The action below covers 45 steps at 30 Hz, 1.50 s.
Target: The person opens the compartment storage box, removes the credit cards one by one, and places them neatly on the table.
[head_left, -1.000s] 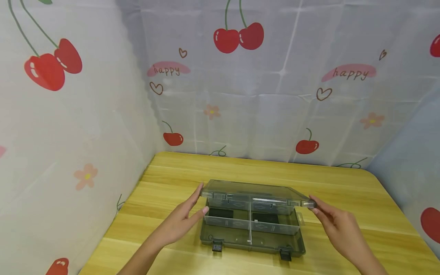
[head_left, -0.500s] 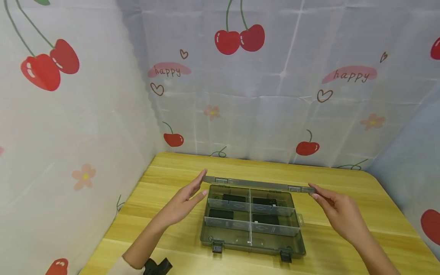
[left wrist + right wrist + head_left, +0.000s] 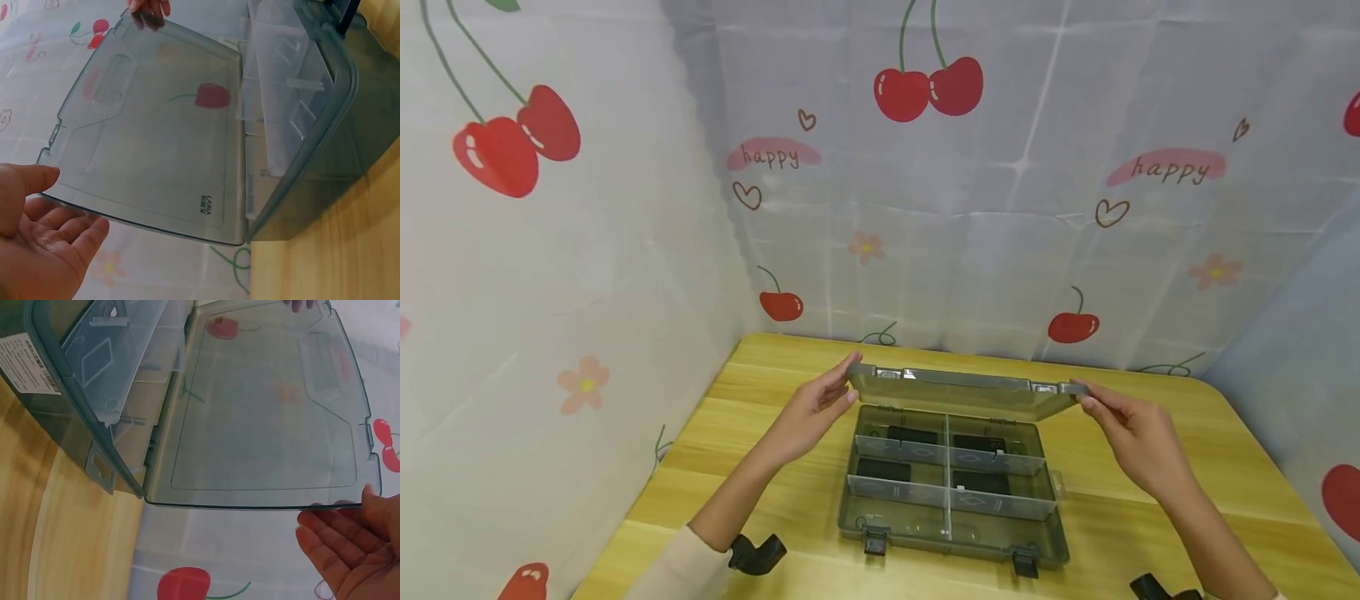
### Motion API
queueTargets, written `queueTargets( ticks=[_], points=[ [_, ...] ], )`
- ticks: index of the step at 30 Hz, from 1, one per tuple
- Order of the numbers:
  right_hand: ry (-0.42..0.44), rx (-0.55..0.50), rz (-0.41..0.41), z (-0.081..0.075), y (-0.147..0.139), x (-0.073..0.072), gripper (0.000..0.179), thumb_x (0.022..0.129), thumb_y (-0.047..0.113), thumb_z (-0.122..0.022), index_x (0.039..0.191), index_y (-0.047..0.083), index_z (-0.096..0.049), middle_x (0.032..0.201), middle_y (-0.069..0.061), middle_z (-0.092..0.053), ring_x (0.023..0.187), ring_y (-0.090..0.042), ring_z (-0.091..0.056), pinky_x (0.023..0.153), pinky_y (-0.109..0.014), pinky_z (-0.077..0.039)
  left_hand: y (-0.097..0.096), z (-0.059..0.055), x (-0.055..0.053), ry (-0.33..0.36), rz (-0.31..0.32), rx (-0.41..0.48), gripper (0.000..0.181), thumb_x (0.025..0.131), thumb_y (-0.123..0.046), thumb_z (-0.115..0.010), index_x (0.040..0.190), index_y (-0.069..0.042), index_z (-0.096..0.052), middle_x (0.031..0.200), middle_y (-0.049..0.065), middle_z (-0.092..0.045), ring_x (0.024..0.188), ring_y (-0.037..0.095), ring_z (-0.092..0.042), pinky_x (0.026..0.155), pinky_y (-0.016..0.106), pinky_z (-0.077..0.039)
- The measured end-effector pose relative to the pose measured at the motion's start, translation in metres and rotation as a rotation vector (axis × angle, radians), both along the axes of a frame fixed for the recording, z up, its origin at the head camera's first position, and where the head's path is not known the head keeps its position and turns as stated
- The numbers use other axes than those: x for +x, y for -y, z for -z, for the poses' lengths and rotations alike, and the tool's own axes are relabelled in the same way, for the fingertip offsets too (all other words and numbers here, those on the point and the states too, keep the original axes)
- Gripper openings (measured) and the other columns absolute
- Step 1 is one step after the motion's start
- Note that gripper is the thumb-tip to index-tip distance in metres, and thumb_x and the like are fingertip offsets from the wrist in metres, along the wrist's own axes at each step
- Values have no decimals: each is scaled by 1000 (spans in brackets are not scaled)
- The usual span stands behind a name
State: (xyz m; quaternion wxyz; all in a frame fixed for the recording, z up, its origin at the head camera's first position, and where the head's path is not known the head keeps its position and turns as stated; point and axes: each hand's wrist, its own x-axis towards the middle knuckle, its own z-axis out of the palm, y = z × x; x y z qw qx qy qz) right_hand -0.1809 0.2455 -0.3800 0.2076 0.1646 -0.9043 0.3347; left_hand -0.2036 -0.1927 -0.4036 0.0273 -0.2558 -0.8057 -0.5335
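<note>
A grey see-through plastic compartment box (image 3: pixel 917 523) stands on the table with its hinged lid (image 3: pixel 970 390) raised steeply at the back. My left hand (image 3: pixel 805 417) is at the lid's left front corner, thumb on one side and fingers on the other. At the opposite corner my right hand (image 3: pixel 1138 442) pinches the lid between thumb and fingers. Clear dividers (image 3: pixel 895 492) split the box into several compartments. Dark rectangular patches (image 3: pixel 883 469) show in the back and middle rows. In the left wrist view, the lid (image 3: pixel 156 144) has small print near its hinge side.
Two dark latches (image 3: pixel 875 540) hang at the box's front edge. The wood-grain table (image 3: pixel 790 367) meets a cherry-print cloth (image 3: pixel 962 275) behind and at both sides. A black wrist mount (image 3: pixel 756 554) is on my left forearm. A white label (image 3: pixel 28 362) sits on the box's side.
Both hands have swung the lid up and back, from slanting low over the box to standing steeply behind it. All compartments are now uncovered. The base has stayed in place.
</note>
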Motion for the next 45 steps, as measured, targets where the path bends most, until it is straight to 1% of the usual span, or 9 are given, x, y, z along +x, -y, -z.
queueTargets(
  ticks=[5, 11, 13, 16, 20, 23, 33, 41, 45],
  points=[
    [36, -29, 24, 2, -3, -10, 35, 104, 18, -60, 129, -7, -66, 106, -24, -74, 88, 19, -55, 54, -18, -42, -1, 6, -18, -12, -21, 78, 49, 104, -15, -61, 151, -14, -50, 150, 7, -53, 130, 31, -57, 102, 36, -53],
    [73, -73, 26, 7, -4, -21, 38, 105, 23, -59, 126, -7, -68, 82, -18, -72, 52, -5, -46, 43, -29, -32, -1, 14, -37, 17, -89, 123, 31, 100, -8, -65, 130, -6, -70, 125, 17, -70, 115, 38, -66, 94, 35, -57],
    [84, -79, 31, 10, -4, -24, 38, 105, 25, -60, 125, -5, -69, 69, -13, -65, 49, -10, -42, 42, -31, -30, 0, 17, -42, 36, -89, 137, 29, 99, -7, -65, 127, -4, -71, 123, 17, -71, 115, 37, -66, 96, 38, -57],
    [106, -93, 33, 13, -4, -30, 38, 104, 28, -60, 123, -3, -71, 75, -15, -69, 60, 3, -55, 46, -27, -36, 2, 22, -48, 59, -80, 164, 28, 99, -8, -66, 126, -3, -71, 124, 17, -71, 118, 35, -65, 100, 39, -55],
    [137, -130, 16, 19, -4, -38, 36, 104, 28, -60, 122, -1, -72, 108, -20, -74, 87, 11, -65, 63, -11, -48, 5, 31, -56, 64, -87, 171, 28, 99, -11, -67, 126, -2, -71, 123, 16, -71, 118, 33, -66, 99, 36, -55],
    [159, -148, 6, 24, -2, -45, 35, 104, 27, -60, 123, -1, -72, 113, -20, -73, 88, 6, -68, 75, -5, -48, 8, 39, -60, 69, -104, 154, 29, 99, -14, -68, 126, -5, -72, 122, 12, -72, 117, 29, -67, 98, 33, -55],
    [178, -131, 20, 39, 1, -57, 32, 103, 26, -63, 120, 1, -74, 107, -16, -76, 90, -23, -75, 73, -10, -52, 9, 58, -73, 78, -145, 96, 29, 99, -17, -69, 126, -9, -73, 121, 6, -73, 118, 25, -66, 99, 42, -55],
    [240, -132, -10, 58, -6, -66, 30, 101, 21, -65, 123, 1, -72, 111, -17, -75, 94, -25, -73, 74, -15, -55, 5, 69, -81, 101, -147, 91, 28, 97, -10, -70, 124, -3, -73, 121, 13, -72, 118, 32, -65, 98, 47, -55],
    [277, -143, -26, 67, -6, -70, 29, 100, 15, -66, 123, -2, -71, 113, -19, -74, 100, -32, -71, 77, -18, -57, 5, 78, -84, 101, -130, 85, 29, 96, -7, -69, 124, 0, -72, 120, 15, -72, 114, 31, -68, 94, 39, -58]
  ],
)
